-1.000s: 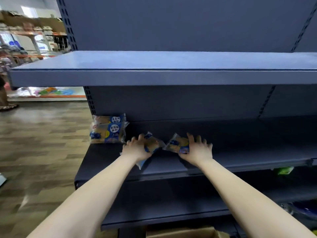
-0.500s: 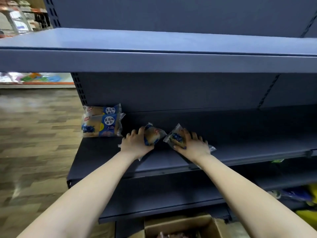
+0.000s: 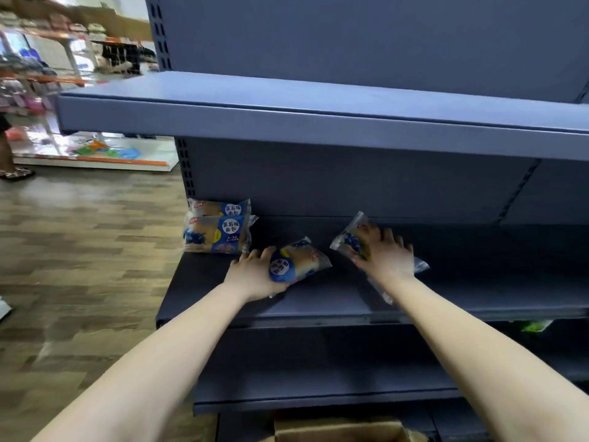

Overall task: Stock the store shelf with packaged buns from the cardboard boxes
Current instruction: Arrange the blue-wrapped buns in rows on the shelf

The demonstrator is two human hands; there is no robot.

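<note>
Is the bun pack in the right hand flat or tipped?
Tipped: the right hand holds the bun pack slanted, its far corner raised.

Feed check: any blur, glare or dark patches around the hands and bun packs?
Head view: left hand, right hand, left pack and right pack slightly soft but readable; labels on the stacked packs legible; middle shelf shadowed beneath the upper shelf; far aisle blurred, washed out; no strong glare on wrappers.

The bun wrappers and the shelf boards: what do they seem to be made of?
Bun wrappers: thin plastic film, glossy, partly clear; the bun shows through and the ends crinkle. Shelf boards: probably painted metal, matt dark blue, with thin folded front edges.
</note>
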